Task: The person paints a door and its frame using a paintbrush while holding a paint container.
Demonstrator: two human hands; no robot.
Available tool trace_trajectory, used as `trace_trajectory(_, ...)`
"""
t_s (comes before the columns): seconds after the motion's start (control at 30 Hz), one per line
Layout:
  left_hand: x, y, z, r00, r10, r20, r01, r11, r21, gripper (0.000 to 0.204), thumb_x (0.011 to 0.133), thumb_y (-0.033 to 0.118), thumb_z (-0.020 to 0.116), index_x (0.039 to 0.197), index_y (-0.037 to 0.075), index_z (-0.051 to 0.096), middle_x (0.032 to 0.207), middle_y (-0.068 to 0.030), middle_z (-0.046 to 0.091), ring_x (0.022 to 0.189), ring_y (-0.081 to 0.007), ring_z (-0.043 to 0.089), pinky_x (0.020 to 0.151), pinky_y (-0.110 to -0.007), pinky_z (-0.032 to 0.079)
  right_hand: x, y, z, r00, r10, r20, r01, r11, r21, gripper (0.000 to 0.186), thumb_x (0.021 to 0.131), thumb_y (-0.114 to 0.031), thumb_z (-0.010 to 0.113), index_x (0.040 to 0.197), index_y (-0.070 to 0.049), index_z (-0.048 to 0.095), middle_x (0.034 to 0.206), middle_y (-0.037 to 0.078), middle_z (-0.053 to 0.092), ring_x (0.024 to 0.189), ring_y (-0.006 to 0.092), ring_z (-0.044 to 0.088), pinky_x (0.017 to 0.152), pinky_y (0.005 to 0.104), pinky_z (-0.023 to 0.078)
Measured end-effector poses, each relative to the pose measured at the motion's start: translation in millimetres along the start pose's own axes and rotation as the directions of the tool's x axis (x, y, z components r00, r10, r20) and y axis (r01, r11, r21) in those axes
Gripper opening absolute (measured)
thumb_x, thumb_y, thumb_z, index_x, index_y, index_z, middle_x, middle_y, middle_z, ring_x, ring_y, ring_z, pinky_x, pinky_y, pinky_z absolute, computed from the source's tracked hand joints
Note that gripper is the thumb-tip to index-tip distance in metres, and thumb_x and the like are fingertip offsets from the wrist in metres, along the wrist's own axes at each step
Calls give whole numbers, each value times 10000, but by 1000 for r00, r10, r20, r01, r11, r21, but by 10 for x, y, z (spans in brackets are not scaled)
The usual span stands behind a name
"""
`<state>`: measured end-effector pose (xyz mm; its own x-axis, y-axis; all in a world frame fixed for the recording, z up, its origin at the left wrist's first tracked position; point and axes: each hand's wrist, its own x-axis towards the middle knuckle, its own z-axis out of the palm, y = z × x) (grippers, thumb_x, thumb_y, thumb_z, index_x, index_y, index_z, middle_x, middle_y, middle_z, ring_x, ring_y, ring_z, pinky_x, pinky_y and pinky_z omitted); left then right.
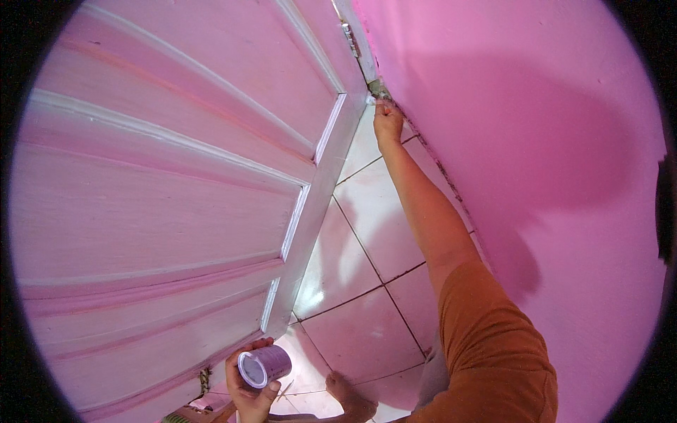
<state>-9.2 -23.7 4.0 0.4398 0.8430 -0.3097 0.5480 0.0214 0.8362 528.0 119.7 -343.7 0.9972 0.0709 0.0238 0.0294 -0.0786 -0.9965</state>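
Note:
Near the lower edge, my left hand (247, 398) is wrapped round a small lilac can (276, 363), fingers over the top and thumb below. The can is tilted, its round end with a pale rim facing left. My right arm reaches far forward, and my right hand (388, 127) is closed low in the corner where the white panelled door (155, 211) meets the pink wall (585, 261). A small whitish bit (371, 100) shows at its fingertips; what the fingers hold is too small and hidden to name.
A metal hinge (350, 41) sits on the door's edge beyond my right hand. Pale square floor tiles (352, 338) lie between door and wall. The wall's bottom edge (451, 185) is dark and rough. A bare foot (345, 395) rests below, near a thin pale stick (285, 389).

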Motion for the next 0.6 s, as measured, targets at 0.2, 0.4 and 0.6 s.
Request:
trace_trajectory(0.2,-30,-5,-14,998,56,10,-56,998,4,752,825,258,830,1402,18,412,1357,-184,530,1249,-291,541,1062,-434,443,89,-115,70,992,115,-47,-104,975,196,361,958,-301,603,902,51,662,847,211,675,824,364,653,761,447,494)
trace_trajectory(0.4,-1,-15,-9,998,59,32,-59,998,6,750,828,277,827,1396,16,412,1381,-216,524,1266,-314,538,1066,-443,445,53,-208,-33,996,59,-63,-60,998,-18,425,950,-349,619,807,50,648,786,203,675,794,368,657,768,451,495)
trace_trajectory(0.6,28,51,65,995,82,57,-79,996,-46,742,828,273,824,1393,20,414,1388,-233,521,1275,-338,536,1064,-459,450,16,-1044,-24,968,-168,-187,205,958,200,402,990,-331,591,712,-40,571,659,11,541,597,142,477,601,326,418)
